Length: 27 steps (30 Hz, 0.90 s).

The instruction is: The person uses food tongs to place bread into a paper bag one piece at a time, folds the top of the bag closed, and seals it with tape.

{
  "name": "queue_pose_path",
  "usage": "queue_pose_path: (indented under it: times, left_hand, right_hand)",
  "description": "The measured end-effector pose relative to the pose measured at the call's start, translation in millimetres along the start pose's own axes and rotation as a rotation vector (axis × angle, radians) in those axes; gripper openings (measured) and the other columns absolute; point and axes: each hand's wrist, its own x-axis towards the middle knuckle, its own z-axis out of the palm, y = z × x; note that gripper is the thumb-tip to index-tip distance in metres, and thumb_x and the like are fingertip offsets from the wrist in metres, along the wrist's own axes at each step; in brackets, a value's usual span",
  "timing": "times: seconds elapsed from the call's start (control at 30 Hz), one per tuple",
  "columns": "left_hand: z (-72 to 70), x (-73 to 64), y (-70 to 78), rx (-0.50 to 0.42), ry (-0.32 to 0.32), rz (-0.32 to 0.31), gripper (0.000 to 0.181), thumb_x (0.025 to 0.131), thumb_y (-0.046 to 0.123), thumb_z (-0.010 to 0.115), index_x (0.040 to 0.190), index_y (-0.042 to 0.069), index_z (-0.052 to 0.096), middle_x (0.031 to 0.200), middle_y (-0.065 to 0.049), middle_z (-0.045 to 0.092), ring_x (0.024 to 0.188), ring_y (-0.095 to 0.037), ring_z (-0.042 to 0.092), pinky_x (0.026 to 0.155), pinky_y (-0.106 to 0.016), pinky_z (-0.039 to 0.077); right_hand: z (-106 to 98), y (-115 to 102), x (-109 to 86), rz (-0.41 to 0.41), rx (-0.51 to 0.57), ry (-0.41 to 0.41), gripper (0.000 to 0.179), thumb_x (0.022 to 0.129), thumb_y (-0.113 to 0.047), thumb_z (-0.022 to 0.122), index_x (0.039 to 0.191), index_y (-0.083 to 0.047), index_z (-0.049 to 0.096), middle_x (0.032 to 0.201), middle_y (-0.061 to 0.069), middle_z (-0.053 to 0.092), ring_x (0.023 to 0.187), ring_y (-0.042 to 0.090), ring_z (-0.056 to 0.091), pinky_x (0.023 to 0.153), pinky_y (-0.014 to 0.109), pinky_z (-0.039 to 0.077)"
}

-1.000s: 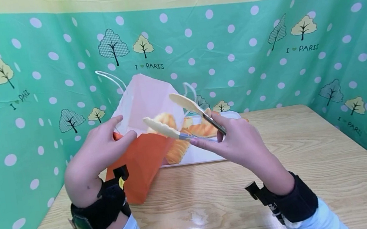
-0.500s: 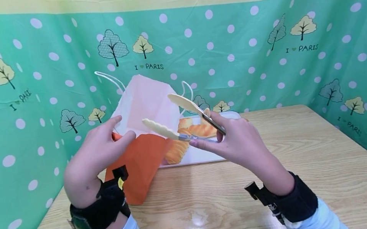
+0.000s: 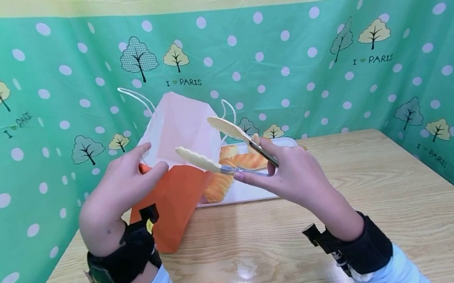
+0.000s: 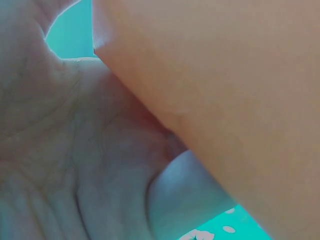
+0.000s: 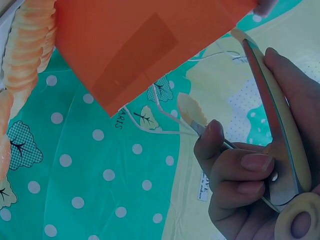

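Observation:
An orange paper bag (image 3: 174,201) with a pale inside and white cord handles leans to the right, its mouth facing up and toward me. My left hand (image 3: 123,186) holds it at the left edge of the mouth, thumb and index finger spread; the bag hides part of the fingers in the left wrist view. My right hand (image 3: 300,175) grips a pair of tongs (image 5: 272,110) with cream scalloped tips and metal arms. The tongs stand spread in front of the bag's mouth, with nothing between their tips.
Behind the bag lies a white tray (image 3: 255,194) bearing several pieces of bread, among them a ridged roll (image 3: 218,188) and a golden loaf (image 3: 251,160). The bag covers the tray's left part. A green dotted curtain (image 3: 269,69) encloses the wooden table (image 3: 345,193).
A piece of bread seen by the tongs at the bag's mouth has dropped out of sight into the bag. The bag's right handle has shifted slightly left. Both hands stay nearly still.

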Motion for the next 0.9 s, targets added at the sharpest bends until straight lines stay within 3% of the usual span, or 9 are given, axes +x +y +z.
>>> queue_pose_path:
  times: [0.53, 0.73, 0.9]
  left_hand:
    - [1.3, 0.5, -2.3, -0.005, -0.001, 0.009, 0.067, 0.091, 0.032, 0.043, 0.147, 0.003, 0.021, 0.054, 0.001, 0.029, 0.044, -0.016, 0.033, 0.049, -0.032, 0.032]
    - [1.7, -0.4, -2.4, -0.009, -0.003, 0.006, 0.067, 0.091, 0.033, 0.043, 0.147, 0.004, 0.021, 0.053, 0.001, 0.028, 0.044, -0.016, 0.032, 0.049, -0.032, 0.031]
    - [1.2, -0.6, -2.2, -0.003, -0.006, -0.002, 0.068, 0.091, 0.035, 0.043, 0.148, 0.004, 0.021, 0.054, 0.001, 0.028, 0.044, -0.015, 0.032, 0.049, -0.032, 0.032]
  right_hand:
    - [2.0, -0.8, -0.4, -0.003, -0.013, -0.002, 0.089, 0.068, -0.079, 0.051, 0.138, -0.024, 0.047, 0.054, -0.004, 0.053, 0.047, 0.012, 0.045, 0.044, 0.031, 0.037]
    - [-1.5, -1.1, -0.3, 0.010, 0.008, 0.021, 0.093, 0.065, -0.080, 0.052, 0.138, -0.023, 0.046, 0.056, -0.003, 0.053, 0.045, 0.013, 0.042, 0.041, 0.030, 0.032]
    - [-11.6, 3.4, 0.5, 0.041, 0.037, 0.073, 0.087, 0.065, -0.079, 0.054, 0.130, -0.022, 0.055, 0.059, -0.002, 0.054, 0.046, 0.015, 0.042, 0.042, 0.031, 0.031]
